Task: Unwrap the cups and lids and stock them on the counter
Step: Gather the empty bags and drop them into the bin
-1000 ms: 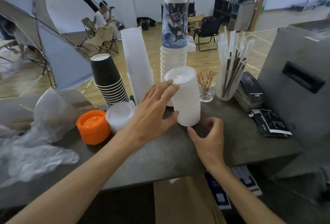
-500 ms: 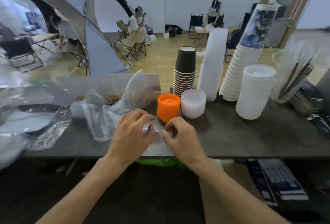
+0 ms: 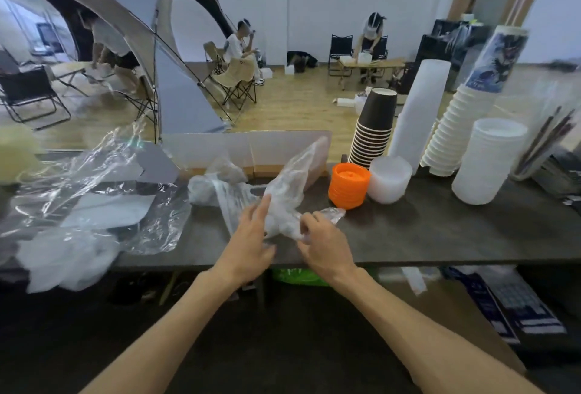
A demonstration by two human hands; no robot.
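Note:
A crumpled clear plastic wrapper (image 3: 290,186) lies on the dark counter (image 3: 440,233) in front of me. My right hand (image 3: 325,244) pinches its near end with curled fingers. My left hand (image 3: 251,238) rests against the wrapper's left side with the fingers straight. To the right stand an orange lid stack (image 3: 349,184), a translucent white lid stack (image 3: 390,178), a black cup stack (image 3: 375,128), a tall white cup stack (image 3: 419,113), a printed cup stack (image 3: 462,129) and a short white stack (image 3: 490,162).
More loose clear wrapping (image 3: 91,195) covers the counter's left part. A straw holder (image 3: 542,148) and a pile of cards stand at the far right. A low white cardboard wall (image 3: 248,148) runs behind the wrapper. People sit on folding chairs beyond.
A second ago both hands were at the short white stack; they have moved left to the wrapper. My left fingers have since straightened, and the wrapper is lifted slightly.

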